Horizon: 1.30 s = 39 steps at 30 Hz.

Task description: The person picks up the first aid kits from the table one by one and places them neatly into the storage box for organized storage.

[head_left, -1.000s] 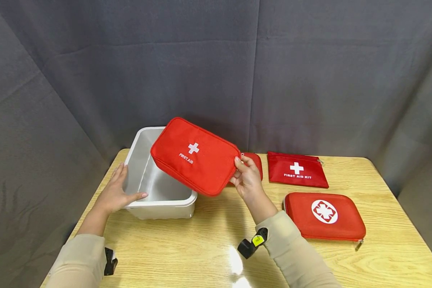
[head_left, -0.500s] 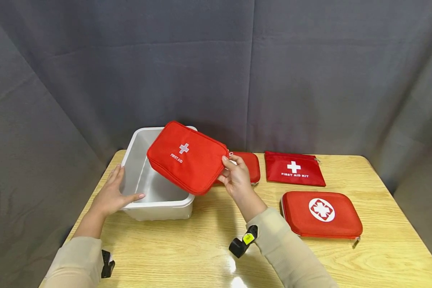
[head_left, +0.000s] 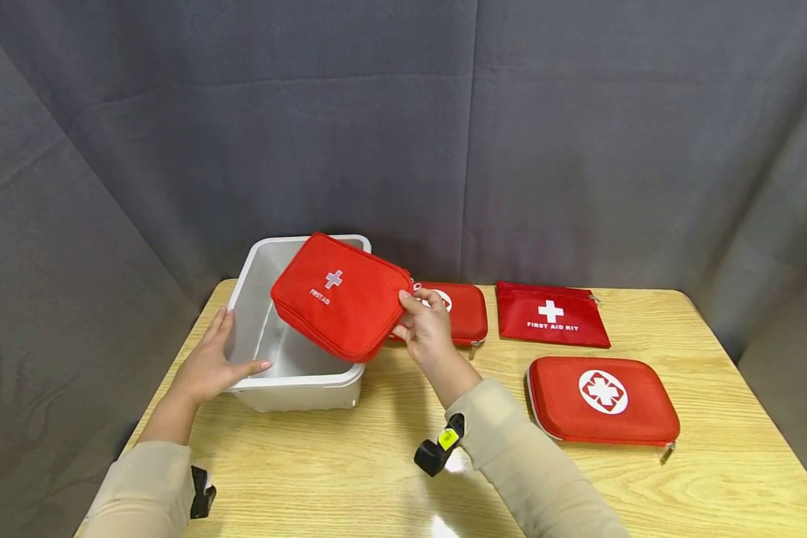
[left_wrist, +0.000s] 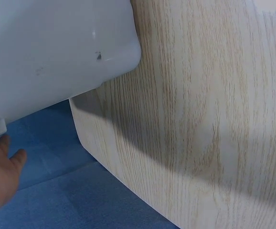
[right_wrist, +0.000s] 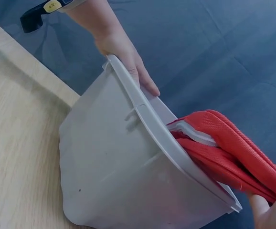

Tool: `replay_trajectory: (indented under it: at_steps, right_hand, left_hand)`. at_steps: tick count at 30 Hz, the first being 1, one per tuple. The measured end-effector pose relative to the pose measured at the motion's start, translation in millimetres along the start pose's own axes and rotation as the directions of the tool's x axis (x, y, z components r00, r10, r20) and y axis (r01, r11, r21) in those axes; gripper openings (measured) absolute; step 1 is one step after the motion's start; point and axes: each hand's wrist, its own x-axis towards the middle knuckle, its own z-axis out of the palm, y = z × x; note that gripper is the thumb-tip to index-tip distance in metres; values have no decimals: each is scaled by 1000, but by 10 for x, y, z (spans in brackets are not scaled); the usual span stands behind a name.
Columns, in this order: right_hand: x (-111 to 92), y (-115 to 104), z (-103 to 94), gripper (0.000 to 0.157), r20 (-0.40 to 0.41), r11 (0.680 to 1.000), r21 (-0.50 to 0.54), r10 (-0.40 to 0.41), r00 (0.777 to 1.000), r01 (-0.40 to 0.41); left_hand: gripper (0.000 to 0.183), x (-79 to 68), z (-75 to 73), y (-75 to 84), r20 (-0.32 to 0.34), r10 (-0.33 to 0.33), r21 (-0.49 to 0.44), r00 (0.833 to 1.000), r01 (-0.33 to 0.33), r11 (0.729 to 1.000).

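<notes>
A red zippered pouch (head_left: 350, 302) printed FIRST AID hangs tilted over the white plastic bin (head_left: 296, 381), its left end reaching down within the opening. My right hand (head_left: 425, 327) pinches the pouch's right corner near the zipper pull, thumb on the top face. At the bin's front left corner, my left hand (head_left: 208, 366) holds the rim, thumb over the front edge and fingers along the left side. From the right wrist, the red pouch (right_wrist: 224, 152) overlaps the bin's rim (right_wrist: 150, 119), and the left hand (right_wrist: 126, 57) shows at the far corner.
Behind my right hand lies a red hard case (head_left: 467, 310), partly covered. Farther right are a flat FIRST AID KIT pouch (head_left: 553, 314) and a larger red case (head_left: 605, 400) with a white emblem. They rest on the wooden table (head_left: 350, 478); a grey curtain (head_left: 578, 149) hangs behind.
My right hand has moved left, carrying the red pouch lower and farther over the bin. More of the case behind it now shows. My left hand stays on the bin.
</notes>
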Motion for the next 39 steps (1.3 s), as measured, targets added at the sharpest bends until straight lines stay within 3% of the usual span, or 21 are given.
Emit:
replay_trajectory:
  at_steps: [19, 39]
  right_hand:
    - [39, 188, 151, 23, -75, 997, -72, -6, 997, 0]
    - [23, 433, 394, 24, -81, 982, -186, 0, 997, -15]
  left_hand:
    - [106, 3, -18, 24, 13, -9, 5, 1000, 9, 1000]
    - [104, -5, -31, 41, 15, -21, 0, 1000, 21, 1000]
